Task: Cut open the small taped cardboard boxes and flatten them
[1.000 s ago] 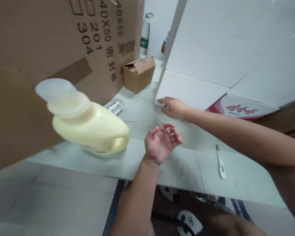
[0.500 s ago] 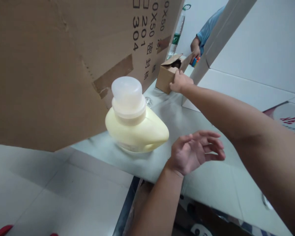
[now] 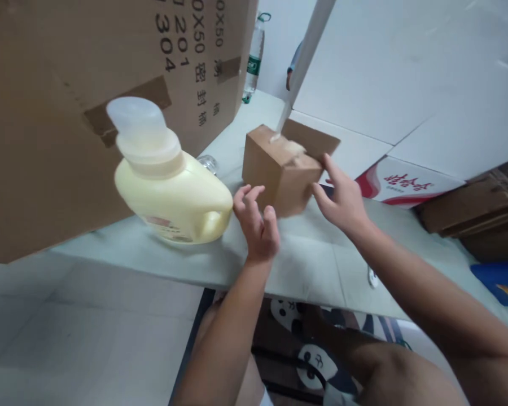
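Observation:
A small brown cardboard box (image 3: 298, 192) sits tilted near the middle of the table, one flap standing up and pale material showing at its top. My right hand (image 3: 342, 197) grips the box's right corner between thumb and fingers. On the near left side of the box is my left hand (image 3: 258, 228), open, its fingers apart and slightly bent, with nothing in them. Its fingertips come close to the handle end of a pale yellow detergent jug (image 3: 173, 197); whether they touch it I cannot tell. A cloudy translucent cap tops the jug.
A large printed carton (image 3: 68, 169) stands on the left. Behind it is a water bottle (image 3: 254, 59) with a green label. White panels and a red-and-white box (image 3: 406, 180) line the back. At right lie brown cartons (image 3: 469, 206) and a blue packet (image 3: 502, 279).
My right hand has brought the small box from the far end of the table toward me. My left hand has turned and moved near it. The view has shifted right.

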`<act>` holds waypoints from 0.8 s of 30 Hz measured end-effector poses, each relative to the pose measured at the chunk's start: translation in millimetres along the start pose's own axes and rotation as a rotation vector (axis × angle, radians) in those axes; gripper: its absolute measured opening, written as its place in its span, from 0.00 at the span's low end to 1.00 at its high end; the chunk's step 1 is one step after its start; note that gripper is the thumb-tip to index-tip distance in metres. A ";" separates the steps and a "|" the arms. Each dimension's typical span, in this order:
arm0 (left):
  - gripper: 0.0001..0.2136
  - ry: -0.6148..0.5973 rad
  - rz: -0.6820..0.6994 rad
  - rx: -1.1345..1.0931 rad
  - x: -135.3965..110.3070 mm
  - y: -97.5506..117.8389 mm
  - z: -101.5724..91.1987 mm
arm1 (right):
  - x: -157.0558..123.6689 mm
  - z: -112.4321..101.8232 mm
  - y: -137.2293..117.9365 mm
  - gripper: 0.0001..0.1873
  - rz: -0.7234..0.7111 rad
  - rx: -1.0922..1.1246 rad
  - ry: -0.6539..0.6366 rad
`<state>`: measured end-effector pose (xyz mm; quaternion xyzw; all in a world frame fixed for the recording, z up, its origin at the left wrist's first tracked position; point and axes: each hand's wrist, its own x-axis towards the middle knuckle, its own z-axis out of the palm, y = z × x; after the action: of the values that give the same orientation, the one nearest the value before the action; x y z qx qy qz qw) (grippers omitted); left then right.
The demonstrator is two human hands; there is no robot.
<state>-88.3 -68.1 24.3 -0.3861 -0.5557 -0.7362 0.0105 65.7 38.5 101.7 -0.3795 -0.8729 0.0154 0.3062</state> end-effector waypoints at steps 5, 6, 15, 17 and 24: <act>0.20 -0.310 -0.045 -0.115 -4.9 -8.2 15.9 | -156.3 -50.2 35.2 0.24 0.083 0.295 0.401; 0.19 -0.395 -0.031 -0.138 -7.7 -7.5 21.4 | -178.9 -53.7 37.5 0.25 0.116 0.351 0.432; 0.16 -0.608 0.066 -0.150 -25.6 8.8 61.6 | -217.1 -64.1 59.7 0.19 0.079 0.524 0.162; 0.13 -0.666 0.081 -0.143 -21.7 10.4 64.2 | -220.4 -59.6 64.2 0.23 0.103 0.617 0.163; 0.11 -0.698 -0.115 -0.128 -11.6 12.0 67.7 | -242.3 -33.2 82.2 0.27 0.486 0.917 0.291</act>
<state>-37.2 -21.5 33.1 -0.5823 -0.4994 -0.5927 -0.2454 264.6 -72.7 -19.3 -0.3962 -0.6122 0.4128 0.5457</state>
